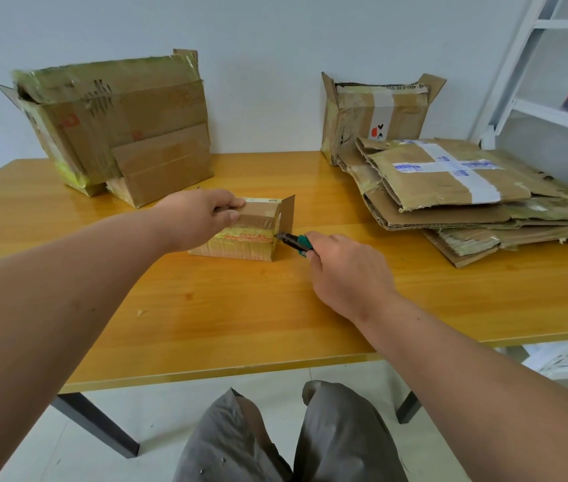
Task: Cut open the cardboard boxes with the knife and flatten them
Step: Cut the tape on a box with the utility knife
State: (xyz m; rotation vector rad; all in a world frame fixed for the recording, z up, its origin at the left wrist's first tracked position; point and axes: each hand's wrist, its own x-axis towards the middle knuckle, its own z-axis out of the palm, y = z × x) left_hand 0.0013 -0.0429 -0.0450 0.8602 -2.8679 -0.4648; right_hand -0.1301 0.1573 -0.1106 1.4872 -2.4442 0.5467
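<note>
Small box [240, 234], wrapped in tape, sits near the middle of the yellow table [240, 307], with one end flap standing open on its right side. Left hand [202, 217] grips the box's top from its nine o'clock side, fingers curled over the far edge and thumb on the near face. Right hand [345, 269], at the box's four o'clock, is wrapped round a green-handled knife [293, 243] whose tip touches the box's right corner. Large boxes [119, 123] stand at eleven o'clock, an upright box [373, 113] at one o'clock, and flattened cardboard [466, 193] is stacked at two o'clock.
</note>
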